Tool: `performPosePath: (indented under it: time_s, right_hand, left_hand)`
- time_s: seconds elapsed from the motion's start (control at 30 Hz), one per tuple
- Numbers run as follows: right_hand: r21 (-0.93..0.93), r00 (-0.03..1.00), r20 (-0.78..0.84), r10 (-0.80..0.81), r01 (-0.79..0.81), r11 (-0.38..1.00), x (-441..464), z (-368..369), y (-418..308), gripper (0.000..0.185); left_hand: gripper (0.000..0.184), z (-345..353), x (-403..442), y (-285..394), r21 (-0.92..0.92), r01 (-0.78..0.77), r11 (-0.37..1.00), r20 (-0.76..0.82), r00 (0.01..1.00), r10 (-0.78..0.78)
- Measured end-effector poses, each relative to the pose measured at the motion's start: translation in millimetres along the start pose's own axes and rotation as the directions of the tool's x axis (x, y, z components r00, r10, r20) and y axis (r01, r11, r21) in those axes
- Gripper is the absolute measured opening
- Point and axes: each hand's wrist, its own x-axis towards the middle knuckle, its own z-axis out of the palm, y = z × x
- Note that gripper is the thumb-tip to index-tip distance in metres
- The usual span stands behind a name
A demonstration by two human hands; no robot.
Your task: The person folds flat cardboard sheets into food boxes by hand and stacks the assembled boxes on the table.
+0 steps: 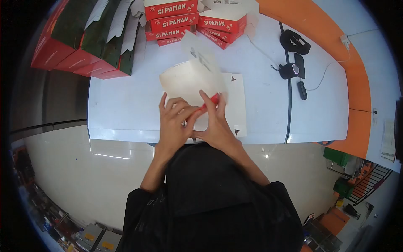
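A part-folded cardboard box [181, 80], cream inside with some red on its near side, is between my hands at the table's front edge. Its lid panel, with small dark print, stands up at the far side. My left hand [173, 122] grips the near left part, with thumb and fingers bent around the card. My right hand [219, 128] pinches the near right corner by a red strip. Both thumbs come close together at the near wall. Under the box lies a flat cream cardboard sheet [235, 103] with dark triangular marks. My fingers hide parts of the near wall.
Folded red boxes [174, 23] marked "SI PAMAN" are stacked at the back, with more boxes [222, 25] beside them. Large red and green cartons [94, 63] stand at the left. A dark cylindrical device [289, 70], a phone-like object [299, 65] and cables lie at the right.
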Motion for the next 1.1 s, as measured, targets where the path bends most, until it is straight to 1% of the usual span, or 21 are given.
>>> performPosePath:
  time_s: [0.1, 0.13, 0.2, 0.23, 0.27, 0.33, 0.37, 0.43, 0.47, 0.5, 0.53, 0.57, 0.63, 0.67, 0.77, 0.8, 0.83, 0.9, 0.97, 1.03, 1.1]
  right_hand:
    - [0.026, 0.982, -0.186, -0.024, 0.029, 0.999, 6, -7, 3, 0.107]
    - [-0.078, 0.954, -0.264, -0.146, 0.129, 0.989, 13, -14, 4, 0.098]
    - [-0.025, 0.911, -0.346, -0.223, 0.229, 0.973, 32, -40, 9, 0.103]
    - [0.077, 0.894, -0.368, -0.256, 0.304, 0.950, 48, -54, 12, 0.106]
    - [0.180, 0.875, -0.395, -0.282, 0.374, 0.910, 67, -66, 12, 0.109]
    - [0.153, 0.825, -0.431, -0.364, 0.465, 0.872, 113, -94, -7, 0.112]
    - [0.222, 0.819, -0.430, -0.379, 0.503, 0.835, 142, -105, -15, 0.109]
    - [0.421, 0.832, -0.350, -0.431, 0.550, 0.721, 206, -117, -37, 0.099]
    - [0.380, 0.868, -0.259, -0.424, 0.495, 0.781, 235, -124, -43, 0.096]
    - [0.217, 0.882, -0.220, -0.417, 0.461, 0.861, 267, -124, -40, 0.095]
    - [0.136, 0.917, -0.237, -0.319, 0.357, 0.924, 300, -122, -31, 0.094]
    - [0.057, 0.940, -0.265, -0.217, 0.239, 0.969, 319, -117, -20, 0.093]
    - [0.159, 0.953, -0.252, -0.168, 0.211, 0.964, 312, -111, -16, 0.091]
    - [0.206, 0.961, -0.234, -0.149, 0.199, 0.958, 307, -106, -16, 0.091]
    - [0.208, 0.948, -0.259, -0.184, 0.241, 0.948, 258, -83, 7, 0.083]
    - [0.286, 0.979, -0.165, -0.122, 0.166, 0.944, 233, -80, 14, 0.079]
    - [0.359, 0.996, -0.070, -0.062, 0.083, 0.929, 206, -79, 23, 0.076]
    - [0.330, 0.996, 0.094, -0.010, -0.021, 0.944, 153, -72, 76, 0.074]
    - [0.063, 0.963, 0.251, 0.099, -0.118, 0.991, 89, -75, 102, 0.075]
    - [-0.101, 0.921, 0.313, 0.233, -0.212, 0.972, 29, -77, 129, 0.084]
    - [-0.374, 0.925, 0.290, 0.244, -0.125, 0.919, -31, -75, 136, 0.094]
  left_hand:
    - [0.047, -11, 9, 30, -0.091, -0.024, 0.996, 0.026, 0.999, 0.027]
    - [0.066, -11, 5, 26, -0.228, -0.035, 0.973, 0.019, 0.999, 0.041]
    - [0.066, -15, -1, 22, -0.224, 0.010, 0.974, -0.094, 0.995, -0.032]
    - [0.066, -17, -4, 18, -0.221, 0.031, 0.975, -0.152, 0.986, -0.066]
    - [0.067, -21, -7, 7, -0.185, 0.080, 0.979, -0.090, 0.991, -0.098]
    - [0.067, -14, -21, -13, -0.100, 0.169, 0.981, 0.026, 0.986, -0.167]
    - [0.068, -8, -29, -24, -0.056, 0.209, 0.976, 0.084, 0.975, -0.204]
    - [0.073, 5, -50, -42, 0.088, 0.174, 0.981, 0.257, 0.947, -0.191]
    - [0.074, 8, -57, -44, 0.160, 0.148, 0.976, 0.340, 0.920, -0.195]
    - [0.075, 11, -64, -46, 0.229, 0.116, 0.966, 0.423, 0.883, -0.206]
    - [0.080, 14, -69, -47, 0.238, 0.117, 0.964, 0.540, 0.810, -0.231]
    - [0.082, 18, -73, -44, 0.230, 0.111, 0.967, 0.550, 0.805, -0.223]
    - [0.085, 28, -79, -41, 0.211, 0.101, 0.972, 0.565, 0.799, -0.206]
    - [0.093, 35, -82, -43, 0.202, 0.115, 0.973, 0.562, 0.800, -0.211]
    - [0.098, 43, -84, -46, 0.202, 0.214, 0.956, 0.564, 0.773, -0.292]
    - [0.104, 48, -83, -50, 0.270, 0.177, 0.946, 0.583, 0.752, -0.307]
    - [0.105, 52, -82, -52, 0.232, 0.163, 0.959, 0.572, 0.775, -0.270]
    - [0.107, 59, -77, -55, 0.163, 0.124, 0.979, 0.540, 0.819, -0.193]
    - [0.107, 65, -69, -52, 0.097, 0.041, 0.994, 0.536, 0.840, -0.087]
    - [0.105, 74, -59, -47, 0.044, -0.048, 0.998, 0.558, 0.830, 0.015]
    - [0.103, 84, -52, -41, 0.001, -0.137, 0.991, 0.615, 0.782, 0.108]
